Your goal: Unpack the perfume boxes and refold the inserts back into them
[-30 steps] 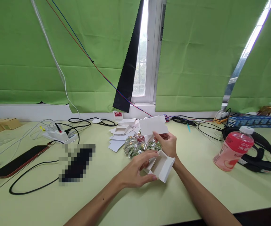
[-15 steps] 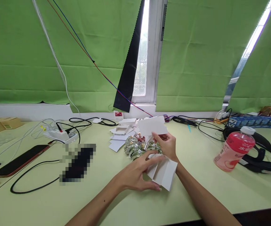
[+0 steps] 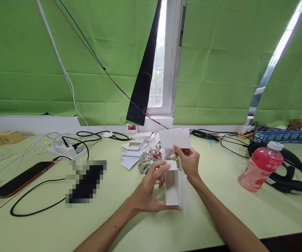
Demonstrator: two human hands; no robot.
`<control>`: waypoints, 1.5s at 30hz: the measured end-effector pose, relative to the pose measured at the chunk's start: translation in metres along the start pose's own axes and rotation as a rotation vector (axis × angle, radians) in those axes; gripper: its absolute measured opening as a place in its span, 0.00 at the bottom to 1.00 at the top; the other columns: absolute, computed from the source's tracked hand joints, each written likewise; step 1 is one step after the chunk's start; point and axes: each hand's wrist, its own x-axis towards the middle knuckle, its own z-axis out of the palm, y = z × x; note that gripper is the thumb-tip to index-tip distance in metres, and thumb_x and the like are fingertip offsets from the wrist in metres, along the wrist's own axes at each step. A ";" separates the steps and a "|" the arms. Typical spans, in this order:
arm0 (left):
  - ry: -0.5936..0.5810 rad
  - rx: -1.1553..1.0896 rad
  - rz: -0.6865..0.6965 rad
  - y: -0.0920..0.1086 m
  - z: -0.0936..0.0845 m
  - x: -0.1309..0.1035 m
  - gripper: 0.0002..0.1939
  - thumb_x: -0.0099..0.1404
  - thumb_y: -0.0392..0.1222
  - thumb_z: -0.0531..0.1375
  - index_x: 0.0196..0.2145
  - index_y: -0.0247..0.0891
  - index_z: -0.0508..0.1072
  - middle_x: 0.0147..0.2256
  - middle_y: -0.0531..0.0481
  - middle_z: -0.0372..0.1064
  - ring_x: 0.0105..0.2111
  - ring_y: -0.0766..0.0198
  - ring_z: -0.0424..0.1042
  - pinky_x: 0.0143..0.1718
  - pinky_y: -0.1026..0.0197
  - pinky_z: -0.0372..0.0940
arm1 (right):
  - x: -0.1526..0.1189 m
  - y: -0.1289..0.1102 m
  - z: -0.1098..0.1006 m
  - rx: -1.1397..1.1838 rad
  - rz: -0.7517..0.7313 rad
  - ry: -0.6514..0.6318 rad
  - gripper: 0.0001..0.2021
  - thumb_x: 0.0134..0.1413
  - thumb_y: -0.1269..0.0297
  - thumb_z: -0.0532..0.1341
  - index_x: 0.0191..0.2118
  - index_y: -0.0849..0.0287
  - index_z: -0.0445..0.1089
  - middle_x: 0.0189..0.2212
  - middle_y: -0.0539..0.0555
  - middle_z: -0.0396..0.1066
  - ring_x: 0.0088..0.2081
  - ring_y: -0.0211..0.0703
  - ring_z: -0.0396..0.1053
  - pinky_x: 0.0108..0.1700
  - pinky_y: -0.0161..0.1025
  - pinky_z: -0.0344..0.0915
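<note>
L hand gripping white box, fingers at top end, thumb under bottom; box looking formed but gaping open, flap jutting R, so closing not done. R hand pinching flat white pc beyond box, not joined to it. Glass ornaments lying loose behind L fingers; white card pile sitting alongside, mostly flat, on table.
</note>
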 end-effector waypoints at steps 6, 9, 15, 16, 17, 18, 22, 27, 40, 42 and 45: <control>0.376 0.189 -0.024 -0.006 -0.008 0.005 0.49 0.51 0.52 0.71 0.64 0.47 0.51 0.54 0.37 0.58 0.45 0.53 0.70 0.30 0.61 0.71 | 0.001 0.003 -0.002 0.020 -0.028 -0.006 0.15 0.46 0.54 0.71 0.30 0.62 0.73 0.22 0.51 0.73 0.24 0.39 0.67 0.29 0.37 0.66; 0.494 0.319 -0.099 -0.008 -0.016 0.009 0.46 0.51 0.49 0.71 0.63 0.45 0.54 0.53 0.40 0.59 0.39 0.60 0.69 0.26 0.64 0.69 | 0.000 0.003 -0.002 0.028 -0.026 -0.012 0.14 0.46 0.55 0.71 0.30 0.62 0.73 0.22 0.51 0.73 0.23 0.38 0.67 0.30 0.37 0.66; 0.610 0.705 -0.155 -0.010 -0.032 0.021 0.40 0.54 0.48 0.70 0.61 0.41 0.60 0.50 0.40 0.63 0.36 0.61 0.67 0.36 0.57 0.69 | 0.000 0.000 -0.001 0.117 0.020 -0.049 0.14 0.45 0.56 0.72 0.29 0.62 0.74 0.21 0.51 0.72 0.22 0.37 0.65 0.29 0.38 0.66; 0.595 0.749 -0.167 -0.012 -0.033 0.022 0.39 0.55 0.48 0.69 0.61 0.40 0.60 0.50 0.40 0.63 0.41 0.57 0.68 0.41 0.54 0.68 | 0.000 -0.001 0.000 0.143 0.032 -0.052 0.14 0.44 0.56 0.73 0.29 0.62 0.75 0.21 0.51 0.72 0.22 0.37 0.65 0.29 0.38 0.65; 0.572 0.789 -0.186 -0.014 -0.034 0.022 0.38 0.56 0.48 0.68 0.61 0.40 0.60 0.50 0.39 0.63 0.45 0.53 0.66 0.46 0.52 0.66 | 0.001 0.000 0.000 0.172 0.047 -0.056 0.14 0.44 0.56 0.73 0.29 0.63 0.75 0.22 0.52 0.72 0.23 0.37 0.65 0.29 0.38 0.65; 0.547 0.827 -0.209 -0.016 -0.035 0.021 0.38 0.57 0.48 0.68 0.61 0.39 0.60 0.50 0.39 0.63 0.48 0.50 0.65 0.49 0.50 0.64 | 0.002 0.000 0.000 0.202 0.065 -0.059 0.15 0.43 0.56 0.73 0.29 0.63 0.75 0.23 0.52 0.73 0.23 0.37 0.65 0.29 0.37 0.65; 0.463 0.966 -0.327 -0.024 -0.034 0.016 0.36 0.57 0.50 0.67 0.60 0.37 0.63 0.53 0.36 0.63 0.50 0.46 0.59 0.52 0.46 0.58 | 0.005 0.003 -0.001 0.304 0.138 -0.064 0.16 0.39 0.55 0.75 0.31 0.63 0.76 0.26 0.54 0.75 0.24 0.37 0.66 0.28 0.37 0.66; 0.352 1.036 -0.370 -0.032 -0.033 0.012 0.35 0.56 0.49 0.65 0.59 0.37 0.63 0.52 0.35 0.61 0.54 0.42 0.56 0.57 0.39 0.51 | 0.004 0.003 0.001 0.351 0.191 -0.129 0.18 0.39 0.54 0.75 0.29 0.63 0.75 0.26 0.55 0.75 0.23 0.36 0.66 0.26 0.36 0.65; 0.254 0.933 -0.387 -0.039 -0.034 0.009 0.34 0.56 0.42 0.62 0.58 0.38 0.56 0.54 0.37 0.65 0.63 0.38 0.54 0.63 0.27 0.40 | -0.004 0.001 0.002 0.247 0.220 -0.481 0.14 0.45 0.55 0.72 0.29 0.62 0.75 0.21 0.51 0.72 0.21 0.37 0.64 0.24 0.35 0.61; 0.265 0.934 -0.383 -0.038 -0.034 0.009 0.35 0.56 0.43 0.63 0.58 0.38 0.56 0.54 0.37 0.64 0.62 0.38 0.56 0.63 0.27 0.40 | -0.004 0.002 0.002 0.239 0.212 -0.499 0.14 0.46 0.55 0.72 0.30 0.62 0.76 0.22 0.52 0.73 0.22 0.36 0.64 0.25 0.35 0.61; 0.290 0.924 -0.369 -0.037 -0.033 0.010 0.34 0.56 0.45 0.63 0.58 0.38 0.57 0.53 0.37 0.64 0.59 0.40 0.58 0.63 0.28 0.41 | -0.003 0.004 0.001 0.223 0.209 -0.501 0.14 0.47 0.56 0.72 0.30 0.63 0.76 0.22 0.52 0.73 0.21 0.36 0.64 0.25 0.35 0.61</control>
